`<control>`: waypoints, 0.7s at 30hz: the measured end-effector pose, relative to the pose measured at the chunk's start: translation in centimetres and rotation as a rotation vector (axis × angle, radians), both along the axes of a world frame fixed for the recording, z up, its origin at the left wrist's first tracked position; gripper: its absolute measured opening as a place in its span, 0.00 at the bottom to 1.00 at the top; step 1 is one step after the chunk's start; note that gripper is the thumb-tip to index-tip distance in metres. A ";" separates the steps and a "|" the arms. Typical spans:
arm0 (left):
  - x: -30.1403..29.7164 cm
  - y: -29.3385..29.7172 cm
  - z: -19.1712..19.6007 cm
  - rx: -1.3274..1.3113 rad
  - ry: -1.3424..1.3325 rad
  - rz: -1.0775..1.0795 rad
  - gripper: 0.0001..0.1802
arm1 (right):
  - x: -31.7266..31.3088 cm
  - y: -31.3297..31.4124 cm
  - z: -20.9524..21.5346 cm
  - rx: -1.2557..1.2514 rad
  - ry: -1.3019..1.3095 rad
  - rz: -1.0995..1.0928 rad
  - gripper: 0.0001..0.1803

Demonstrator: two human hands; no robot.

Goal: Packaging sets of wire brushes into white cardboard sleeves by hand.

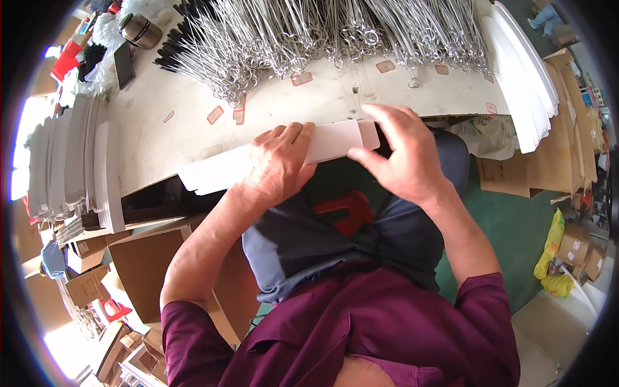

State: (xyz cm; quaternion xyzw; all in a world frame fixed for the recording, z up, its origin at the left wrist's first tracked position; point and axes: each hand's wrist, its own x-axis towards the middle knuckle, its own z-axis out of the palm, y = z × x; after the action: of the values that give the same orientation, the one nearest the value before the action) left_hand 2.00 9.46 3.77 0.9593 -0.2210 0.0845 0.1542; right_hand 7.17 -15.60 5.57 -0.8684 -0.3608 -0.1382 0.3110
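A long, narrow white carton [335, 140] lies across the table's near edge, above my lap. My left hand [278, 158] is closed over its middle, fingers on top and thumb toward me. At the carton's right end an end flap [369, 134] sticks out. Close beside that flap is my right hand [403, 151], with thumb and fingers apart and nothing between them. Whether its fingertips brush the flap, I cannot tell.
Many metal rods with ringed ends [277, 45] cover the table's far side. White flat cartons stand stacked at the left [71, 161] and right [522, 84]. A jar [140, 31] and a dark phone [124, 66] lie far left. Cardboard boxes [155, 264] stand below left.
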 end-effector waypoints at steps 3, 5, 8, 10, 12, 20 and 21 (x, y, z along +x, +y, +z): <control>0.3 -0.8 0.5 -0.067 0.035 -0.013 0.34 | 0.0 1.8 -0.3 -0.285 -0.115 0.172 0.35; 0.7 -1.5 0.9 -0.085 0.122 -0.026 0.34 | -0.1 2.3 -1.1 -0.320 -0.073 0.178 0.34; 0.7 -1.3 0.6 -0.083 0.177 0.010 0.34 | 0.4 2.8 -1.4 -0.353 -0.026 0.206 0.30; 0.5 -1.1 0.6 -0.121 0.144 0.003 0.34 | 0.9 2.3 -1.8 -0.287 -0.039 0.269 0.31; 0.4 -0.5 0.8 -0.160 0.115 -0.003 0.35 | 1.3 1.7 -1.5 -0.303 -0.063 0.263 0.31; 0.6 1.0 0.9 -0.067 0.128 0.038 0.36 | 1.6 2.7 -1.0 -0.330 -0.058 0.249 0.33; 0.7 0.8 0.9 -0.083 0.152 0.034 0.36 | 1.5 3.0 -0.9 -0.352 -0.050 0.258 0.32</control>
State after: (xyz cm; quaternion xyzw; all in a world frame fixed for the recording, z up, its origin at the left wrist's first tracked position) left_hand 2.74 10.28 4.69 0.9594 -0.1886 0.0233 0.2085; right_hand 8.69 -12.59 4.68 -0.8521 -0.4951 -0.0535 0.1607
